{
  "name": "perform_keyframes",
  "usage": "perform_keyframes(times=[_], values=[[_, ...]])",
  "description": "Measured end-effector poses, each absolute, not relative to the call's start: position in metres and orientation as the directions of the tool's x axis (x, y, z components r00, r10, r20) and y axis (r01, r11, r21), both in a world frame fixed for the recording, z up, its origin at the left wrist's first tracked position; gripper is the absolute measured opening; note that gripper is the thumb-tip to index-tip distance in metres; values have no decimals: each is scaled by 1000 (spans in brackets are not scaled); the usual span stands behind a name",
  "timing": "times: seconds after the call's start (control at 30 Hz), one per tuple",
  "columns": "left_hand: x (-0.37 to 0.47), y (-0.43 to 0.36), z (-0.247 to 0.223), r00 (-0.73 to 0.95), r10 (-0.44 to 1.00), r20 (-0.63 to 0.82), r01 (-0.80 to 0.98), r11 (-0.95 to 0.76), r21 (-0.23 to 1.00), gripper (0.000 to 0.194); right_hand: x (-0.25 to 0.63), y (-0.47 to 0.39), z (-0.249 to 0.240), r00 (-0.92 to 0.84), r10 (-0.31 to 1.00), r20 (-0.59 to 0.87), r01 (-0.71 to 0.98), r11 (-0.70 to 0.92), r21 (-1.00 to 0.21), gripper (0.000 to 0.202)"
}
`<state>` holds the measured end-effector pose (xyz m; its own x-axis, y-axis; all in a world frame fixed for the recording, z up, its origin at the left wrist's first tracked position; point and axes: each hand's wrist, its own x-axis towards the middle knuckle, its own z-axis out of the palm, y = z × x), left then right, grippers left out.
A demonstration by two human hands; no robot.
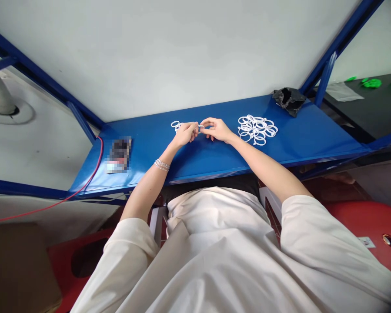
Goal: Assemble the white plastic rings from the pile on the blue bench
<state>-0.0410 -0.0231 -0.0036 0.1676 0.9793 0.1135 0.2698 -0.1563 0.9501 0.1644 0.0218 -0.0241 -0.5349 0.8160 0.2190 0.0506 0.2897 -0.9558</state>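
Above the middle of the blue table, my left hand (186,134) and my right hand (215,129) come close together. Between them is a small white ring (201,127), with fingers of both hands closed on its edges. Just left of my left hand lie a few more white rings (175,124), partly covered by that hand. A heap of white rings (255,129), each with a small knob, rests on the table to the right of my right hand.
A crumpled black plastic bag (289,101) sits at the table's back right corner. On the left lies a blurred-out object (118,155), and a red cable (99,167) runs over the table's left edge. Blue frame posts (325,80) rise at both ends of the blue table (211,163).
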Motion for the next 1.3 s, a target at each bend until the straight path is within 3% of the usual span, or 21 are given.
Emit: perform_keyframes(times=[0.23,0.4,0.67,0.8,0.9,1.1,1.3], values=[[-37,-25,1,72,986,148,242,-161,957,31,167,24,-29,-527,794,303,125,425,-897,65],[-35,-26,1,90,990,112,219,-130,967,27,164,22,-29,-489,794,361,187,500,-846,57],[-32,-24,-4,80,987,142,260,-158,953,38,160,14,-30,-490,792,363,369,566,-738,62],[-35,-22,-7,53,989,137,273,-146,951,38,156,10,-31,-464,814,350,461,559,-690,48],[-38,-20,-8,16,986,167,278,-165,946,39,155,10,-32,-448,811,376,475,572,-669,41],[-40,-19,-11,-10,976,216,304,-203,931,47,155,6,-29,-458,797,394,522,600,-606,57],[-41,-16,-16,9,971,239,359,-226,906,47,155,3,-27,-457,794,400,526,604,-598,46]])
